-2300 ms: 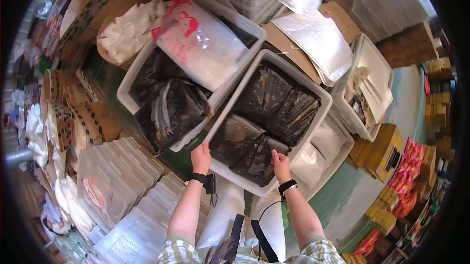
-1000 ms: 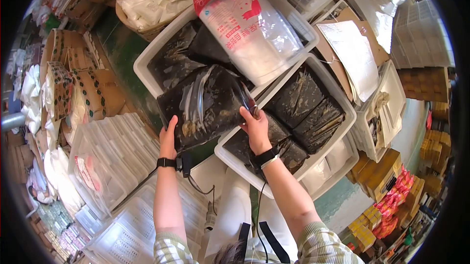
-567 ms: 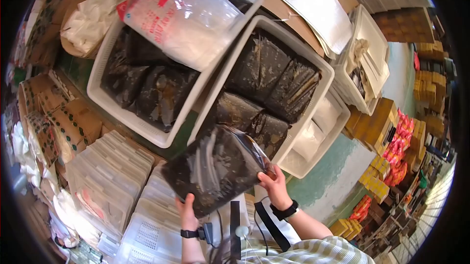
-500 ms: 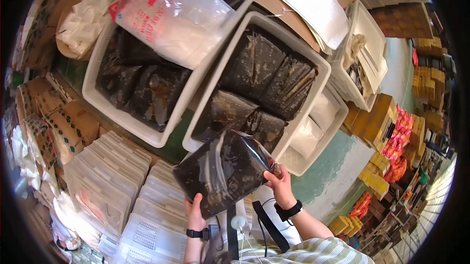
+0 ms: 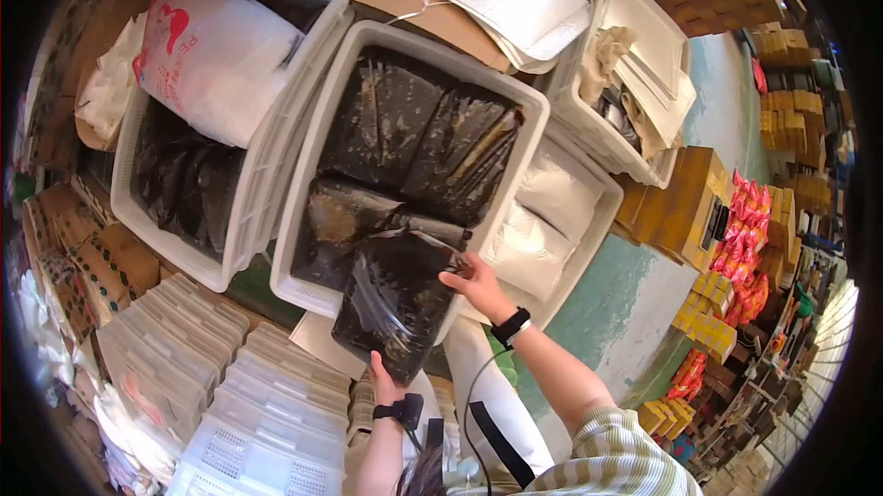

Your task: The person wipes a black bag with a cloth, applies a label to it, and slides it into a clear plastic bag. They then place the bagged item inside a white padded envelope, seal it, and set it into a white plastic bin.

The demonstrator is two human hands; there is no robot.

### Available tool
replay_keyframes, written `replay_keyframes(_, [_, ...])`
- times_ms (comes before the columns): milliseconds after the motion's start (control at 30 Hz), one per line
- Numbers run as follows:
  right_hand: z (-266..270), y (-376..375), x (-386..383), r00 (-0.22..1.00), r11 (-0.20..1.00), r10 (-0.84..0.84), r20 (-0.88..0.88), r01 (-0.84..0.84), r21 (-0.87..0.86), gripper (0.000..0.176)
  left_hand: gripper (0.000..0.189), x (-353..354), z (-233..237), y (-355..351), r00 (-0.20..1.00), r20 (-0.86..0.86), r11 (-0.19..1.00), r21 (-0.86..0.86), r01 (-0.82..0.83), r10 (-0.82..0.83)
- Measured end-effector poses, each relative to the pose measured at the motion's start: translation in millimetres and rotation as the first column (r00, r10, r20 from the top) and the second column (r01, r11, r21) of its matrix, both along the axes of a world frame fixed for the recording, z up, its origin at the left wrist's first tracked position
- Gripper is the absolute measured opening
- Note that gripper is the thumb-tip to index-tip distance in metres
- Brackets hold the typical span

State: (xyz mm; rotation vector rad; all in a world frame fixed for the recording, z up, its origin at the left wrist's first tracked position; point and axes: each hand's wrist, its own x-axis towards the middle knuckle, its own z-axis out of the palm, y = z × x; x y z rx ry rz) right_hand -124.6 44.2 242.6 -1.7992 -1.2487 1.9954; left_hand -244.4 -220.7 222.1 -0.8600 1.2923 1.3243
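Between my hands is a glossy clear plastic bag of dark contents point(image 5: 391, 298), flat and roughly square. My left hand point(image 5: 384, 380) grips its near lower edge, thumb up along the side. At its right upper corner, my right hand point(image 5: 474, 282) pinches the plastic. The bag overlaps the near rim of a white plastic crate point(image 5: 317, 128). Inside that crate lie several similar dark bags point(image 5: 386, 119), pressed flat side by side. Both wrists wear black bands.
At the left, another white crate point(image 5: 124, 174) holds dark bags under a white plastic sack with red print point(image 5: 221, 63). A lower crate with white packs point(image 5: 533, 243) stands right. Stacked translucent trays point(image 5: 258, 413) fill the lower left. Cartons point(image 5: 676, 206) and red packets point(image 5: 743, 238) stand farther right.
Both hands have carried the dark bag forward to the crate's near rim, and it has turned more upright in view. The view has shifted, so the crates appear farther left.
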Motion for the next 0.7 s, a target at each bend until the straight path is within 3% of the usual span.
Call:
replay_keyframes(67, [-11, -1, 6, 1.000, 0.999, 0.018, 0.000, -0.018, 0.037, 0.050, 0.071, 19, -5, -6, 0.998, 0.038, 0.997, 0.060, 0.054, -0.057])
replay_keyframes(133, [-2, 8, 5, 0.990, 0.994, 0.077, 0.122, -0.086, 0.073, 0.053, 0.070, 27, 10, 14, 0.996, 0.023, 0.988, 0.132, 0.078, -0.081])
replay_keyframes(233, [4, 10, 7, 0.972, 0.972, 0.051, 0.230, -0.101, 0.211, 0.046, 0.070, 38, 11, 33, 0.998, 0.011, 0.983, 0.178, 0.051, -0.054])
replay_keyframes(333, [49, 17, 14, 0.908, 0.911, 0.294, 0.300, -0.361, 0.200, 0.043, 0.075, 42, -9, 25, 0.998, -0.039, 0.982, 0.182, 0.048, -0.042])
replay_keyframes(367, [48, 14, 21, 0.959, 0.911, 0.206, 0.196, -0.261, 0.320, 0.035, 0.076, 45, -10, 25, 0.996, -0.082, 0.988, 0.141, 0.058, -0.047])
replay_keyframes(433, [54, 46, 48, 0.962, 0.934, 0.172, 0.211, -0.227, 0.274, 0.033, 0.077, 47, -14, 20, 0.988, -0.142, 0.997, 0.035, 0.069, -0.063])
replay_keyframes(500, [22, 84, 87, 0.959, 0.838, -0.049, 0.281, -0.114, 0.534, 0.035, 0.075, 42, -22, 5, 0.995, -0.100, 0.996, -0.089, 0.014, -0.023])
replay_keyframes(533, [-12, 112, 116, 0.927, 0.768, -0.094, 0.362, -0.164, 0.619, 0.037, 0.075, 39, -26, 2, 0.997, -0.083, 0.989, -0.148, -0.011, -0.002])
replay_keyframes(600, [-24, 175, 145, 0.863, 0.642, -0.259, 0.434, -0.182, 0.744, 0.037, 0.073, 36, -28, -1, 0.996, -0.080, 0.996, -0.087, 0.019, -0.026])
replay_keyframes(700, [-45, 287, 166, 0.791, 0.583, -0.288, 0.539, -0.301, 0.754, 0.038, 0.069, 23, -40, -13, 0.997, -0.043, 0.997, -0.030, 0.068, -0.069])
